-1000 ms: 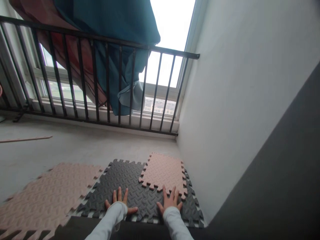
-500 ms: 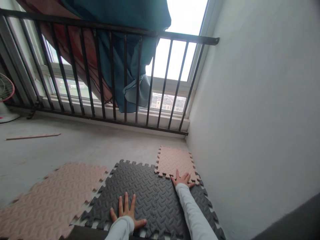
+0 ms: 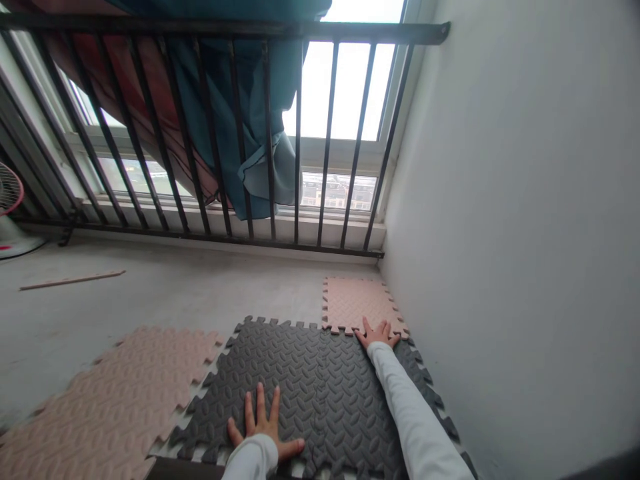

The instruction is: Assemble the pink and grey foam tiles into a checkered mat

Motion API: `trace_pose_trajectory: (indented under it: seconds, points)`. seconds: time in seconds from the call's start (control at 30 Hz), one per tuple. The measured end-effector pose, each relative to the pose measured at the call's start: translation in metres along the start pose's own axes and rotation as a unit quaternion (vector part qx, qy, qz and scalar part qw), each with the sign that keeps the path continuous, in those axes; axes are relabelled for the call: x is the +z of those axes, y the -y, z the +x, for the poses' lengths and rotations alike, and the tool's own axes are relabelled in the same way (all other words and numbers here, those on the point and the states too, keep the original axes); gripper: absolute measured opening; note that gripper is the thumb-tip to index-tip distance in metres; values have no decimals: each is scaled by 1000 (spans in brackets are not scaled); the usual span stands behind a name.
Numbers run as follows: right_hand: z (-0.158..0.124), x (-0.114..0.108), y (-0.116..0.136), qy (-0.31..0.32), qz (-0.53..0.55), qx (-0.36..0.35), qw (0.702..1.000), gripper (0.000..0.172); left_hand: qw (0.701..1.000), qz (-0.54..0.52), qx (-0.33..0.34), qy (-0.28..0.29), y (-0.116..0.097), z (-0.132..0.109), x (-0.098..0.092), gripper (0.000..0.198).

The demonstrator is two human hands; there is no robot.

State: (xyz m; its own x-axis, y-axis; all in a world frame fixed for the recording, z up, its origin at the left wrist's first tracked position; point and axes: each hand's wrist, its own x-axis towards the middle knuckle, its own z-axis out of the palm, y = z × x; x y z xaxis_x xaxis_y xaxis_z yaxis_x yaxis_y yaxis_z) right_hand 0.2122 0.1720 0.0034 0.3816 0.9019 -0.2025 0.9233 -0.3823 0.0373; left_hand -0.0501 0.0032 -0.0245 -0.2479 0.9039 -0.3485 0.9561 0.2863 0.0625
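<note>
Both my hands lie flat on the floor mats with fingers spread, holding nothing. My left hand [image 3: 263, 423] presses on the near part of a dark grey foam puzzle mat [image 3: 320, 393] with a diamond tread. My right hand [image 3: 377, 333] rests at the mat's far edge, its fingertips touching the near edge of a pink foam puzzle tile [image 3: 357, 303]. That tile lies against the far side of the grey mat, close to the wall. A larger pink foam mat [image 3: 115, 400] lies to the left, beside the grey mat.
A white wall [image 3: 500, 200] runs along the right side of the mats. Ahead stand a black metal window railing [image 3: 280, 30] and a window with a teal curtain [image 3: 260, 133]. A thin wooden strip [image 3: 73, 280] lies on the concrete floor [image 3: 150, 300], and a fan [image 3: 10, 193] stands at the far left.
My right hand has slid forward across the grey mat, and the pink tile now lies farther forward, no longer overlapping it. My view has tilted down and my left hand has moved little.
</note>
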Motion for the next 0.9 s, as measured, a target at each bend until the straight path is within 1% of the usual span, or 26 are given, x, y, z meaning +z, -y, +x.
trace_pose_trajectory:
  seconds: [0.1, 0.17, 0.27, 0.47, 0.53, 0.6, 0.77, 0.83, 0.9]
  points:
    - [1, -2, 0, -4, 1, 3, 1000, 64, 1000, -7, 16, -8, 3, -3, -3, 95]
    - [2, -2, 0, -11, 4, 8, 1000, 64, 1000, -3, 13, -8, 4, -4, -4, 95]
    - [4, 2, 1, -35, -2, -3, 999, 65, 1000, 2, 10, -9, 4, -4, -4, 95]
    - [9, 14, 1, -58, -6, -20, 998, 68, 1000, 13, -2, -8, 3, 2, 4, 97]
    - [10, 15, 1, -51, -5, -24, 998, 71, 1000, 19, -12, -2, 4, 5, 7, 99]
    - [12, 13, 0, -31, -5, -29, 999, 74, 1000, 19, -13, 10, 5, 8, 8, 100]
    - [11, -1, 1, 26, 6, -25, 999, 75, 999, 17, -11, 36, 4, 6, 1, 99]
    - [6, -3, 5, 37, 21, -58, 997, 71, 999, 24, -14, 39, 2, 3, -4, 98]
    - [-2, 2, 11, 35, 25, -123, 991, 67, 999, 31, -16, 38, 0, 2, -7, 98]
